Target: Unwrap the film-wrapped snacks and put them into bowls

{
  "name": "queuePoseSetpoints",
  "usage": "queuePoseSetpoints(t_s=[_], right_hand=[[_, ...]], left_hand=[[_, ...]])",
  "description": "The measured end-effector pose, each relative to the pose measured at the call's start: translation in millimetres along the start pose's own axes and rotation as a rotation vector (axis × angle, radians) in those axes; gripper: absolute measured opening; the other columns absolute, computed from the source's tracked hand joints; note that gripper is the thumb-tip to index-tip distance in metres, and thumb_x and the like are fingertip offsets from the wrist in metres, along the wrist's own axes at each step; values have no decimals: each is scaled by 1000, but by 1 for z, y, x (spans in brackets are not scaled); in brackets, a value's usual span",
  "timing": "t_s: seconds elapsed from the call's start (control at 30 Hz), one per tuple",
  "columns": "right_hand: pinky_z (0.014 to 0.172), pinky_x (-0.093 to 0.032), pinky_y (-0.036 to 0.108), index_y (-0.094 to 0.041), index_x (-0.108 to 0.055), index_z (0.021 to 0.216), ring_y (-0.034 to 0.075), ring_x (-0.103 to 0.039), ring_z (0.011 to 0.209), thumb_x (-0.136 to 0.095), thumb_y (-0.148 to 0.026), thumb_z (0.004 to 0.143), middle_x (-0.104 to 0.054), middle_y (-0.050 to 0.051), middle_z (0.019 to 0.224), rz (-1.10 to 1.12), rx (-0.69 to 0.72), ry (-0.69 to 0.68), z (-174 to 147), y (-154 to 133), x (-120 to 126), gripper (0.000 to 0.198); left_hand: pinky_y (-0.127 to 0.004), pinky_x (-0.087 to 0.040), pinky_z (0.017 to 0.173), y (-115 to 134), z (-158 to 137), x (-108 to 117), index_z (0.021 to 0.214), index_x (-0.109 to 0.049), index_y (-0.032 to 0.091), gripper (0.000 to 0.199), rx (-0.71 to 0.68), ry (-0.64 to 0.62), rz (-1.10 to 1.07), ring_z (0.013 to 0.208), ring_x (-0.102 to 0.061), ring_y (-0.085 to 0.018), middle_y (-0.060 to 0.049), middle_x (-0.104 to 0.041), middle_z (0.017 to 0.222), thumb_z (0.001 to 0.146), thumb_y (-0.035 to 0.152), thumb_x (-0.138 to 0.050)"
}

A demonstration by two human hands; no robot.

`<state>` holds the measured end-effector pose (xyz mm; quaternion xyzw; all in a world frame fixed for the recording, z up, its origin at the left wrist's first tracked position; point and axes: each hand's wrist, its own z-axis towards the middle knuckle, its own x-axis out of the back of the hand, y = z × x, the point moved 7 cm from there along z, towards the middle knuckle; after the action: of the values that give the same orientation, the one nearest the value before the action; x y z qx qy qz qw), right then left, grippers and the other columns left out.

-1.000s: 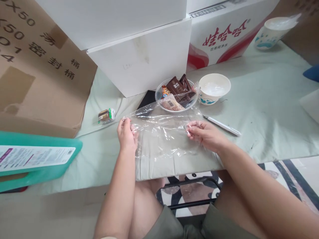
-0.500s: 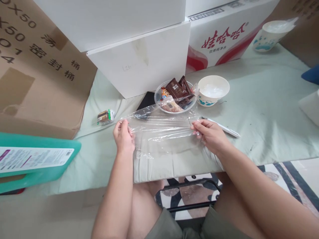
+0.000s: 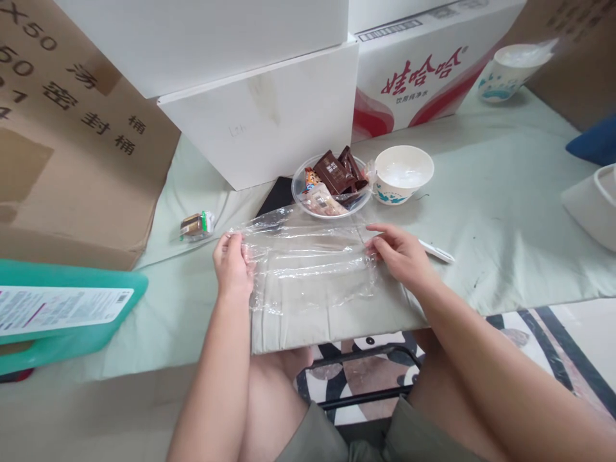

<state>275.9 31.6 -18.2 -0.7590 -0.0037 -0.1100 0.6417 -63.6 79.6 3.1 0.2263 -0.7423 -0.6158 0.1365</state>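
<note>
Clear plastic film (image 3: 315, 260): we have it spread between our hands, over the near edge zone of the cloth-covered counter (image 3: 486, 212), creased across its width.
Left hand (image 3: 233, 264): our grip is narrow, thumb and fingers pinching the film's left edge.
Right hand (image 3: 395, 252): our index finger points out straight, the thumb at the film's right edge; we cannot tell whether this grip holds it.
Snack bowl (image 3: 299, 174): just beyond the film, with brown-wrapped snacks (image 3: 332, 172) in it.
Paper bowl (image 3: 398, 194): just right of the snack bowl.
White pen (image 3: 437, 251): partly hidden behind our right hand.
Wrapped snack cake (image 3: 195, 225): left of our left hand, apart from it.
Progress: we judge the film largely opened out, with wrinkles left to smooth.
</note>
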Motion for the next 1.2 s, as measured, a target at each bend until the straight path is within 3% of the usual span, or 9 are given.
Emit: queuePoseSetpoints(t_s=[0.23,0.5,0.87,1.0,1.2], right_hand=[[71,-52,35,-22,-71,87,21,-70,72,-60,-36,79,-75,3,80,-135,-13,0,1,2,2,19],[61,-51,30,-21,-70,87,22,-73,77,-64,-44,76,-76,7,90,-26,-60,106,-1,-1,4,26],[58,-54,28,-23,-60,84,20,-72,78,-71,-54,74,-74,6,91,143,-88,113,2,0,7,34],[62,-55,32,-23,-66,94,19,-70,76,-62,-37,81,-72,6,96,-63,9,89,3,0,10,20],[75,-55,39,-23,-75,98,21,-67,81,-56,-24,83,-68,9,106,-496,406,-14,-3,-18,8,25]], left_hand=[[-21,-9,36,1,2,4,69,-49,22,20,-14,-4,-4,32,-23,-4,12,-33,41,70,30,-67],[-21,-10,33,1,1,4,68,-50,22,19,-18,-24,11,30,-22,-5,12,-34,38,70,32,-67],[-22,-10,32,0,3,4,68,-49,23,18,7,-30,34,29,-20,-5,12,-33,39,76,28,-63],[-22,-10,32,-2,3,3,69,-49,23,18,14,-30,43,30,-20,-5,11,-32,40,76,29,-64],[-21,-11,32,0,1,3,68,-50,22,18,-6,-42,126,33,-24,-5,10,-32,42,75,28,-65]])
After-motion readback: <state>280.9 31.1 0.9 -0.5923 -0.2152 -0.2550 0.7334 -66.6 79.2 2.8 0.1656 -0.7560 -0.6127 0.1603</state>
